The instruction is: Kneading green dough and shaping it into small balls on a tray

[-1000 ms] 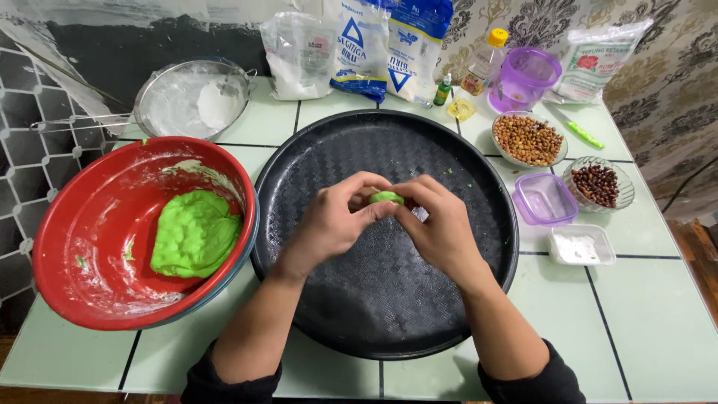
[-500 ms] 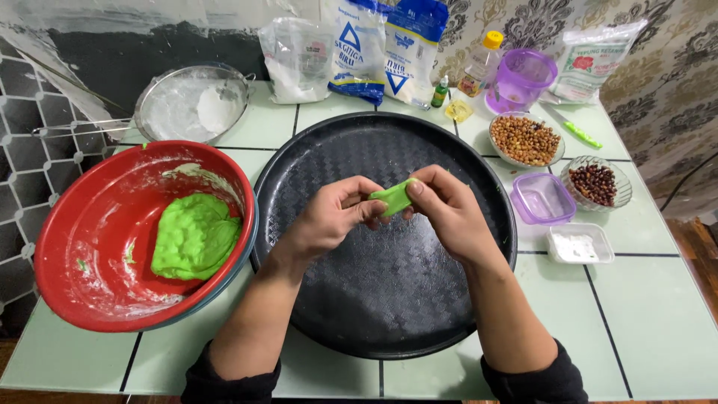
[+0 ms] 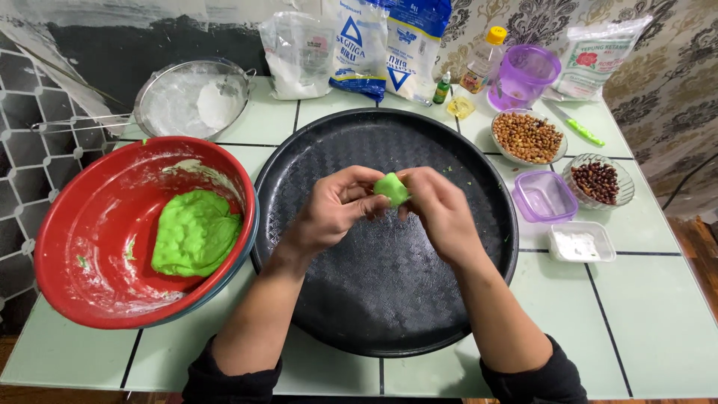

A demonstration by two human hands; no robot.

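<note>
Both hands meet over the middle of a big round black tray [image 3: 389, 299], pinching a small lump of bright green dough [image 3: 391, 188] between them. The left hand [image 3: 333, 209] has its fingers curled in narrow, thumb and fingertips pressed against the lump's left side; the right hand [image 3: 441, 211] closes on it from the other side, so the piece sits held in the air just above the tray, touching nothing but fingers. The rest of the green dough, a large soft mass [image 3: 194, 233], lies in a wide red bowl [image 3: 82, 224] standing just left of the tray on the pale green tiled desk [image 3: 658, 329], the bowl's inside smeared with flour. Behind the bowl is a metal sieve [image 3: 193, 99] dusted white. Along the back edge stand a clear bag of white flour [image 3: 301, 56], two blue and white flour packets [image 3: 389, 45], a small bottle with a yellow cap [image 3: 485, 61] and a purple plastic jug [image 3: 523, 75]. To the right of the tray I see a bowl of pale brown peanuts [image 3: 528, 138], a glass dish of dark red beans [image 3: 597, 181], an empty purple tub [image 3: 544, 196] and a small clear tub of white powder [image 3: 580, 242]. A green-handled knife [image 3: 577, 129] lies near the peanuts.
</note>
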